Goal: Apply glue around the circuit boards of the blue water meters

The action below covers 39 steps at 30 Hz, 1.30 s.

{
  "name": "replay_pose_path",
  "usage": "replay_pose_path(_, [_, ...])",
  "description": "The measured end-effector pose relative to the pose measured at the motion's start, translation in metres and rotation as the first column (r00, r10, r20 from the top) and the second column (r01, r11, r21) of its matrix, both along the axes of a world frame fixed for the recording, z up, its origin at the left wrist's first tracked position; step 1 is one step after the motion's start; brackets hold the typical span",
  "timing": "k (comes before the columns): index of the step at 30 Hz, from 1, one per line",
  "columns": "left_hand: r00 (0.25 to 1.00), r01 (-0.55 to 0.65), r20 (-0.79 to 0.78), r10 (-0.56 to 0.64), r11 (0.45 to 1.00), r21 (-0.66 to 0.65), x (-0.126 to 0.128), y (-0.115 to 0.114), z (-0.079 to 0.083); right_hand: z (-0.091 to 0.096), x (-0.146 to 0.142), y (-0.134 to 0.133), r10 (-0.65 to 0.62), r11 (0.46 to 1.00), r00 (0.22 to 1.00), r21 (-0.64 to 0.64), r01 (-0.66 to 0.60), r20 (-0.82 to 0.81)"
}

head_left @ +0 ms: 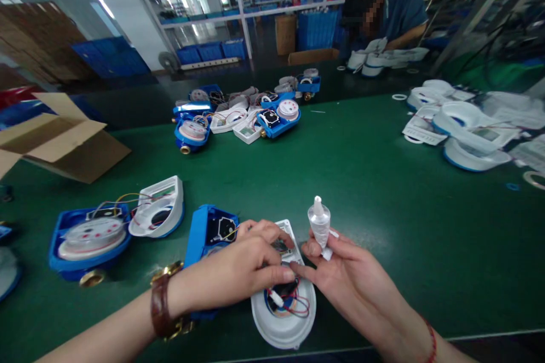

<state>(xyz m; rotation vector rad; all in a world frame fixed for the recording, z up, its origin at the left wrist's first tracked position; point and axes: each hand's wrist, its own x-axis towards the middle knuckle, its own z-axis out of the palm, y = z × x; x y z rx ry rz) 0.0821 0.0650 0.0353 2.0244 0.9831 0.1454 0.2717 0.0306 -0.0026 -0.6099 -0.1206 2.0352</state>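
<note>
A white plastic meter cover (283, 326) lies at the front of the green table, with a round opening, red and black wires and a white connector in it. My left hand (251, 258) reaches over the cover from the left, fingers bent and thumb at the opening, gripping its upper part. My right hand (353, 272) is closed on a small squeeze tube (319, 224), its pale nozzle pointing up; one finger of this hand touches the cover's right side. Partly hidden behind my left arm is a blue meter body (202, 232) with a black inside.
Another blue meter body (89, 258) and wired white cover (164, 210) sit to the left. Several meters (276, 116) lie farther back. White covers (472, 125) are piled at right. An open cardboard box (85, 147) stands at left. Across the table, a person (404, 11) bends over white parts.
</note>
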Motion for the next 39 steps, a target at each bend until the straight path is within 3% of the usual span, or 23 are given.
replay_pose_path(3, [0.998, -0.001, 0.057, 0.005, 0.998, -0.057, -0.004, 0.003, 0.003, -0.005, 0.001, -0.001, 0.029, 1.000, 1.000, -0.011, -0.029, -0.001])
replay_pose_path(5, [0.999, 0.043, -0.010, -0.044, 0.999, -0.032, -0.006, 0.001, 0.004, -0.006, 0.002, -0.001, 0.029, 0.999, 1.000, -0.020, -0.029, 0.003])
replay_pose_path(7, [0.982, 0.089, -0.179, -0.069, 0.990, 0.107, -0.008, -0.005, 0.001, -0.005, 0.003, 0.000, 0.035, 0.999, 0.999, -0.026, -0.034, 0.006])
replay_pose_path(9, [0.947, 0.092, -0.323, 0.003, 0.956, 0.278, -0.009, -0.014, -0.006, -0.004, 0.004, -0.001, 0.056, 0.998, 0.998, -0.022, -0.056, 0.011])
replay_pose_path(12, [0.924, 0.057, -0.372, 0.094, 0.925, 0.376, -0.012, -0.023, -0.015, -0.003, 0.005, -0.001, 0.069, 0.997, 0.995, -0.028, -0.067, 0.070])
replay_pose_path(16, [0.929, 0.055, -0.360, 0.082, 0.934, 0.354, -0.017, -0.019, -0.019, -0.009, 0.014, 0.002, 0.004, 0.999, 0.934, 0.033, -0.017, 0.356])
replay_pose_path(18, [0.938, 0.057, -0.340, 0.064, 0.942, 0.332, -0.019, -0.013, -0.019, -0.013, 0.022, 0.007, -0.134, 0.970, 0.769, 0.242, -0.028, 0.624])
replay_pose_path(19, [0.943, 0.058, -0.328, 0.054, 0.945, 0.321, -0.020, -0.009, -0.019, -0.014, 0.025, 0.010, -0.246, 0.920, 0.630, 0.381, -0.086, 0.736])
replay_pose_path(20, [0.948, 0.058, -0.314, 0.045, 0.948, 0.313, -0.021, -0.007, -0.020, -0.014, 0.028, 0.013, -0.377, 0.839, 0.476, 0.511, -0.188, 0.794])
replay_pose_path(22, [0.957, 0.054, -0.287, 0.039, 0.949, 0.309, -0.022, -0.002, -0.021, -0.011, 0.031, 0.017, -0.620, 0.608, 0.247, 0.655, -0.449, 0.744])
replay_pose_path(23, [0.960, 0.049, -0.275, 0.041, 0.949, 0.312, -0.022, -0.001, -0.021, -0.009, 0.030, 0.019, -0.708, 0.489, 0.195, 0.670, -0.559, 0.679])
replay_pose_path(25, [0.966, 0.040, -0.255, 0.046, 0.946, 0.321, -0.021, 0.001, -0.022, -0.007, 0.025, 0.020, -0.810, 0.289, 0.176, 0.643, -0.710, 0.559])
replay_pose_path(27, [0.970, 0.033, -0.237, 0.049, 0.943, 0.330, -0.021, 0.001, -0.023, -0.008, 0.017, 0.021, -0.851, 0.164, 0.180, 0.575, -0.802, 0.494])
replay_pose_path(29, [0.974, 0.025, -0.218, 0.053, 0.940, 0.340, -0.021, 0.000, -0.026, -0.010, 0.009, 0.021, -0.869, 0.099, 0.164, 0.488, -0.867, 0.467])
replay_pose_path(34, [0.984, -0.009, -0.165, 0.070, 0.937, 0.348, -0.025, 0.002, -0.033, -0.002, -0.005, 0.027, -0.900, 0.025, 0.118, 0.320, -0.947, 0.421])
replay_pose_path(37, [0.987, -0.061, -0.116, 0.108, 0.934, 0.351, -0.026, -0.002, -0.022, 0.011, -0.012, 0.033, -0.847, -0.035, 0.180, 0.286, -0.958, 0.500])
replay_pose_path(39, [0.975, -0.161, -0.079, 0.207, 0.907, 0.390, -0.026, -0.012, -0.007, 0.017, -0.018, 0.037, -0.766, -0.010, 0.223, 0.335, -0.942, 0.603])
